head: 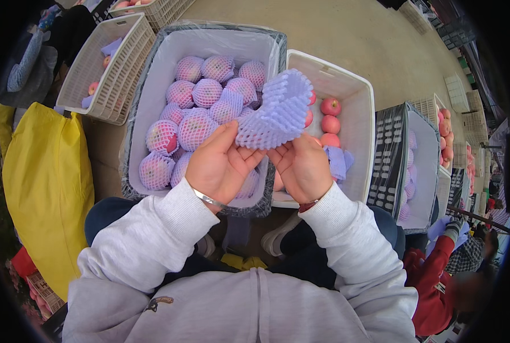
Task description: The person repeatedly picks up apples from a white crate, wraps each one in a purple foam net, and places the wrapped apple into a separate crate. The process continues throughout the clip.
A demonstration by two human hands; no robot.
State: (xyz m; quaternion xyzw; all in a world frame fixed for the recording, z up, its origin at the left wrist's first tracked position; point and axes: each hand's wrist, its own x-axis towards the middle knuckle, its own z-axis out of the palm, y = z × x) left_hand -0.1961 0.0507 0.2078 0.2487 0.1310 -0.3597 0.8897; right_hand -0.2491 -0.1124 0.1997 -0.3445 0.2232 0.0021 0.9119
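Observation:
Between my two hands a lilac foam net sleeve (276, 109) is held up, its wide mouth facing up and away from me; no apple shows inside it. My left hand (220, 167) pinches the lower left edge with thumb and fingers. At the lower right edge, my right hand (302, 167) grips the same sleeve. Under and beyond my left hand stands a lined crate (169, 47) with several net-wrapped apples (207, 92). A white plastic crate (358, 111) sits to its right, holding bare red apples (331, 124) and flat foam sleeves (338, 163). The raised sleeve covers part of both crates.
Left of the lined crate are a beige slatted crate (113, 77) and a large yellow cloth-like covering (45, 184). Another lined crate (426, 171) with wrapped apples stands at right. A person in a red sleeve (430, 274) works at lower right; another person's arm (26, 60) shows upper left.

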